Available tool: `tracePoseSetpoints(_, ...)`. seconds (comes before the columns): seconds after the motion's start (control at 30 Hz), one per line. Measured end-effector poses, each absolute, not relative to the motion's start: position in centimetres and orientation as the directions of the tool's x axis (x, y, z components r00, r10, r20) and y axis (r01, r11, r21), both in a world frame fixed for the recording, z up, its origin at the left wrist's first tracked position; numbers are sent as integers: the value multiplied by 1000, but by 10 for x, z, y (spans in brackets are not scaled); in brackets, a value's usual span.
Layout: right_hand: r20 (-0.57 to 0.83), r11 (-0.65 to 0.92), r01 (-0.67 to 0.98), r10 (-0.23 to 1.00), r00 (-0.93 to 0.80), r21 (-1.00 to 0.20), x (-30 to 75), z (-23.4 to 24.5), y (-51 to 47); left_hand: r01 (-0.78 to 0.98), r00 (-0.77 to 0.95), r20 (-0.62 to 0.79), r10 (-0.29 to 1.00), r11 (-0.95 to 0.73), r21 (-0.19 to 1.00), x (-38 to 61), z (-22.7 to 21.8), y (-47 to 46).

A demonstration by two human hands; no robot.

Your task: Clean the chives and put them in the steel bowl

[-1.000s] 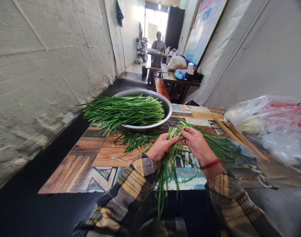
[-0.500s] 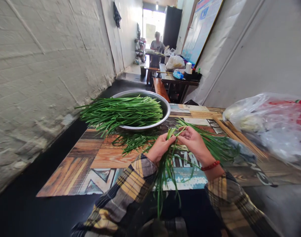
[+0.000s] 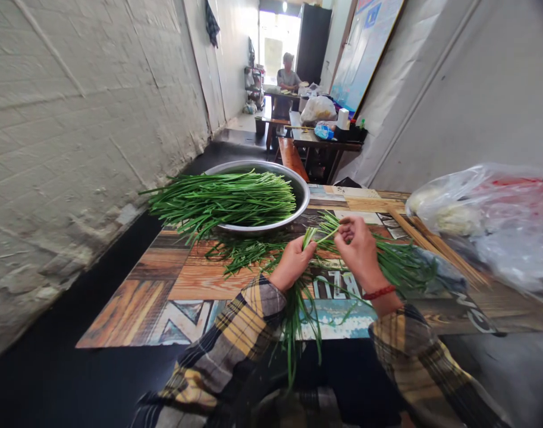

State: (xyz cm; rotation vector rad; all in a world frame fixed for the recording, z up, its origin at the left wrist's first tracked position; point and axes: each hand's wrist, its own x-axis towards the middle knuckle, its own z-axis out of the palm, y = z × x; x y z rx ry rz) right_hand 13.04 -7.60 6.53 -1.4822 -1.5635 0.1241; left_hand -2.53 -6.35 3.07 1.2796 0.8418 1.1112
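Observation:
My left hand (image 3: 292, 262) is closed around a bunch of green chives (image 3: 300, 303) whose leaves hang down over the table's near edge. My right hand (image 3: 358, 248) pinches a single pale strand at the top of that bunch and draws it off to the right. A pile of loose chives (image 3: 396, 264) lies on the table just past my right hand. A wide metal basin (image 3: 298, 189) behind my hands holds a thick heap of sorted chives (image 3: 222, 202), their tips overhanging its left rim.
The table (image 3: 200, 285) has a patterned wood-look top. A clear plastic bag (image 3: 489, 226) and bamboo skewers (image 3: 432, 244) lie at the right. Scraps of chive (image 3: 242, 252) lie before the basin. Far down the room a person (image 3: 288, 74) sits at another table.
My right hand has lifted and moved right, pulling a strand away from the bunch. My left hand has stayed on the bunch.

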Motion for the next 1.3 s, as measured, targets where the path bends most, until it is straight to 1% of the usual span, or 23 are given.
tracePoseSetpoints(0.07, 568, 257, 694, 781, 261, -673, 146, 73, -76, -124, 264, 106, 959, -75, 989, -26, 31, -64)
tracePoseSetpoints(0.1, 576, 262, 685, 770, 277, -680, 152, 77, -77, -110, 261, 110, 959, -84, 990, -26, 31, -64)
tracePoseSetpoints(0.13, 585, 279, 691, 771, 253, -667, 156, 81, -79, -97, 261, 115, 959, -92, 991, -27, 31, -64)
tracePoseSetpoints(0.17, 594, 310, 711, 783, 186, -631, 159, 85, -81, -85, 263, 121, 957, -102, 991, -27, 31, -64)
tracePoseSetpoints(0.23, 583, 399, 757, 812, -30, -517, 157, 89, -87, -62, 271, 148, 951, -136, 989, -27, 31, -63)
tracePoseSetpoints(0.3, 524, 478, 776, 821, -229, -411, 150, 89, -92, -54, 285, 185, 940, -177, 983, -27, 30, -62)
tracePoseSetpoints(0.33, 488, 496, 785, 823, -290, -370, 146, 87, -93, -56, 292, 202, 935, -194, 979, -27, 30, -62)
tracePoseSetpoints(0.4, 425, 492, 811, 838, -343, -315, 141, 81, -93, -64, 298, 217, 929, -208, 976, -27, 30, -61)
tracePoseSetpoints(0.47, 394, 464, 829, 857, -331, -312, 139, 74, -91, -73, 303, 220, 927, -207, 976, -26, 30, -62)
tracePoseSetpoints(0.5, 392, 444, 825, 869, -302, -350, 140, 70, -90, -76, 304, 219, 927, -206, 976, -26, 31, -62)
tracePoseSetpoints(0.53, 393, 419, 806, 883, -255, -419, 141, 66, -88, -78, 306, 220, 926, -205, 976, -26, 31, -63)
tracePoseSetpoints(0.6, 365, 336, 695, 924, -113, -635, 141, 58, -86, -84, 311, 222, 924, -206, 975, -26, 32, -64)
tracePoseSetpoints(0.67, 272, 224, 463, 962, 39, -858, 137, 52, -86, -96, 317, 223, 922, -203, 974, -26, 33, -65)
tracePoseSetpoints(0.7, 209, 171, 322, 974, 89, -931, 133, 49, -86, -103, 320, 222, 921, -199, 975, -26, 32, -64)
tracePoseSetpoints(0.77, 106, 97, 73, 986, 128, -993, 125, 46, -86, -116, 320, 216, 923, -188, 975, -25, 31, -64)
tracePoseSetpoints(0.83, 43, 57, -93, 989, 139, -994, 118, 45, -86, -132, 325, 220, 920, -186, 974, -25, 30, -63)
tracePoseSetpoints(0.9, 8, 40, -199, 987, 158, -979, 118, 46, -83, -138, 330, 231, 915, -195, 971, -25, 30, -63)
tracePoseSetpoints(0.97, 6, 56, -249, 980, 201, -967, 126, 49, -80, -120, 312, 222, 924, -194, 974, -26, 30, -63)
tracePoseSetpoints(1.03, 35, 98, -237, 966, 255, -967, 140, 52, -78, -92, 277, 192, 942, -173, 981, -27, 30, -63)
tracePoseSetpoints(1.1, 86, 138, -158, 950, 299, -978, 155, 55, -79, -81, 261, 165, 951, -149, 986, -28, 31, -64)
tracePoseSetpoints(1.13, 115, 148, -87, 944, 308, -985, 160, 57, -80, -82, 262, 157, 952, -140, 987, -28, 31, -64)
tracePoseSetpoints(1.2, 183, 156, 116, 945, 271, -981, 165, 60, -83, -87, 268, 152, 951, -133, 987, -28, 30, -64)
tracePoseSetpoints(1.3, 300, 215, 438, 945, 134, -873, 154, 64, -87, -93, 275, 171, 946, -151, 984, -28, 31, -64)
